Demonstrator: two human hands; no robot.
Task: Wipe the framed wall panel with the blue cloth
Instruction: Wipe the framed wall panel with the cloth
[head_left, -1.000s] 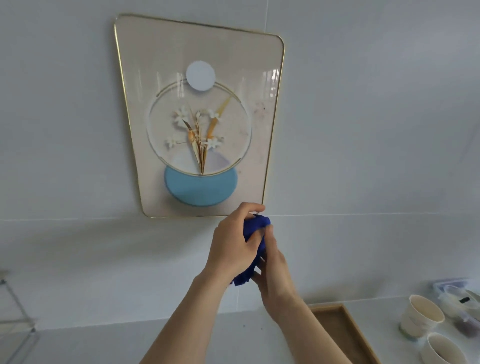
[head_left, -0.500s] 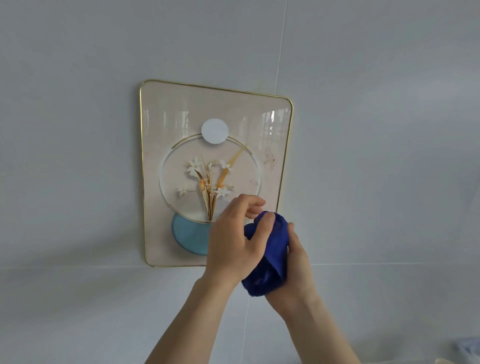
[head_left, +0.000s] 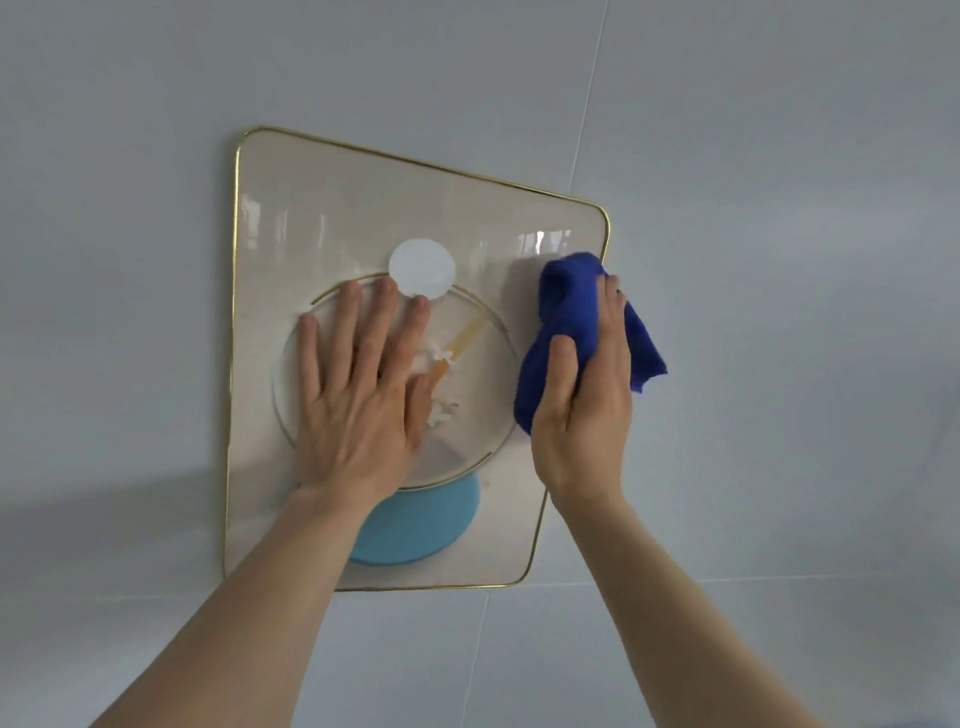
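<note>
The framed wall panel (head_left: 322, 208) hangs on the wall, beige with a thin gold rim, a round flower picture, a white disc and a blue half-disc at the bottom. My left hand (head_left: 358, 395) lies flat on the panel's middle with fingers spread, covering most of the flower picture. My right hand (head_left: 584, 410) presses the bunched blue cloth (head_left: 571, 306) against the panel's right side, near the gold edge. Part of the cloth sticks out past the rim on the right.
The pale grey tiled wall (head_left: 779, 260) surrounds the panel, with a vertical joint (head_left: 589, 104) above it and a horizontal joint (head_left: 727, 579) below. Nothing else is in view.
The hands have parted and risen to the panel. My left hand let go of the cloth and now lies flat on the glass; my right hand carried the cloth to the right side.
</note>
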